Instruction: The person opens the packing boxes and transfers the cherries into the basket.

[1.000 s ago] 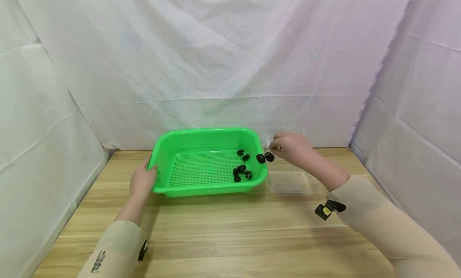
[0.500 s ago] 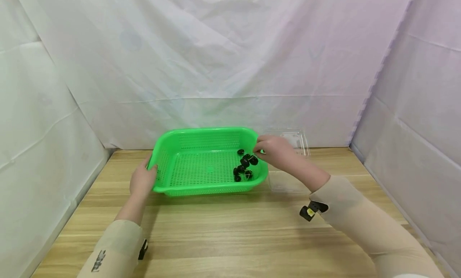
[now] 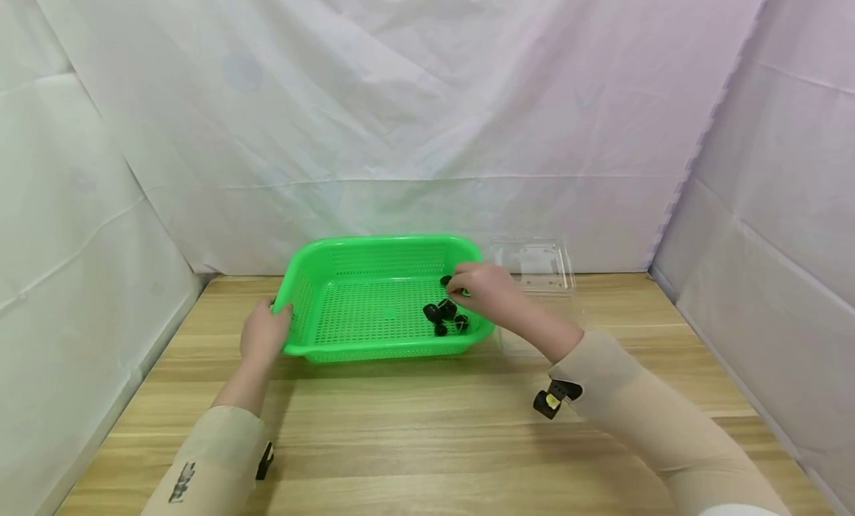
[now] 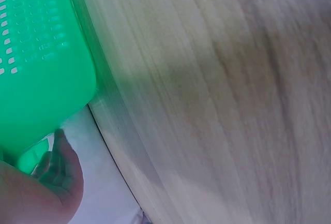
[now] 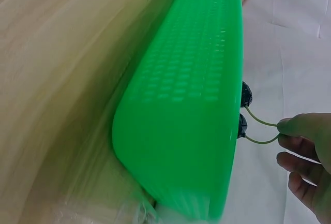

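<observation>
A green perforated plastic basket (image 3: 384, 350) stands on the wooden table, with several dark cherries (image 3: 461, 323) at its right end. My left hand (image 3: 264, 330) grips the basket's left rim; in the left wrist view that hand (image 4: 59, 188) is at the basket's corner, fingers partly hidden. Over the right side of the basket, my right hand (image 3: 490, 293) pinches green stems (image 5: 264, 142) between thumb and finger. From these stems hang two dark cherries (image 5: 246, 94), partly hidden behind the rim in the right wrist view.
A clear plastic box (image 3: 534, 267) lies to the right of the basket, its two halves spread and partly covered by the right forearm. White cloth (image 3: 427, 115) hangs behind and at both sides. The wooden tabletop (image 3: 401, 427) extends in front.
My right hand has moved left and slightly down, carrying the pair of cherries from over the plastic box to inside the basket's right end. My left hand has stayed on the rim.
</observation>
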Demonstrator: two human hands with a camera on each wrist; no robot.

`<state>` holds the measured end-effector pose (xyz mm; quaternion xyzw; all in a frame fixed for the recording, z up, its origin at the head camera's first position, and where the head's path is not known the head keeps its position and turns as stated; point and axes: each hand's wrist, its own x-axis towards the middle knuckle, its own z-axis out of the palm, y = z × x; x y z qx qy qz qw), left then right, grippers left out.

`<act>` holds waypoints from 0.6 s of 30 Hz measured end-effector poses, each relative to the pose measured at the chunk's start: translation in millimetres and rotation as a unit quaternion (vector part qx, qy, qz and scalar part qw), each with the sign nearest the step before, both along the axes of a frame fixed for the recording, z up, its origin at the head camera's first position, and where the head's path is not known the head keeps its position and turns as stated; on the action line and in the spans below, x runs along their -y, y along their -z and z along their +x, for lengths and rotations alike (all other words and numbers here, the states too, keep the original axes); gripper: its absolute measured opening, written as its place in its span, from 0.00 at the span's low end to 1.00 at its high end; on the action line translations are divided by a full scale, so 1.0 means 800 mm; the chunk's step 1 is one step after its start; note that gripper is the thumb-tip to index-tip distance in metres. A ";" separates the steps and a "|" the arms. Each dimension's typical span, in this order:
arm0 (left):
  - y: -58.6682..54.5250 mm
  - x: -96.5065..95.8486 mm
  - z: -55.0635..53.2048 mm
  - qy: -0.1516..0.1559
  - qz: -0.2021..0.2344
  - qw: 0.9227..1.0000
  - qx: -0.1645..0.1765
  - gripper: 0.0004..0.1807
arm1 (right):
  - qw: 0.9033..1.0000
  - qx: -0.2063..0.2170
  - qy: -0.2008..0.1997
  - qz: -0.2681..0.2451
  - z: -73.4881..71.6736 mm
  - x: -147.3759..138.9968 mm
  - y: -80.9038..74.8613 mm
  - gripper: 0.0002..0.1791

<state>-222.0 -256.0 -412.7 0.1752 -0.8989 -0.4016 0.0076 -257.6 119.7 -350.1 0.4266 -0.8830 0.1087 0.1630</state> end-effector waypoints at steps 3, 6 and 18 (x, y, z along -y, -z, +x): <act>-0.001 -0.001 0.000 -0.005 -0.006 1.000 -0.002 0.35 | 1.000 0.004 -0.002 0.002 0.001 0.007 0.003 0.02; -0.002 -0.002 -0.001 -0.009 -0.011 1.000 -0.004 0.36 | 1.000 0.023 0.003 0.006 0.002 0.014 0.006 0.03; -0.002 0.001 -0.002 -0.008 -0.019 1.000 -0.002 0.35 | 0.996 0.091 0.023 0.006 -0.003 0.035 0.020 0.04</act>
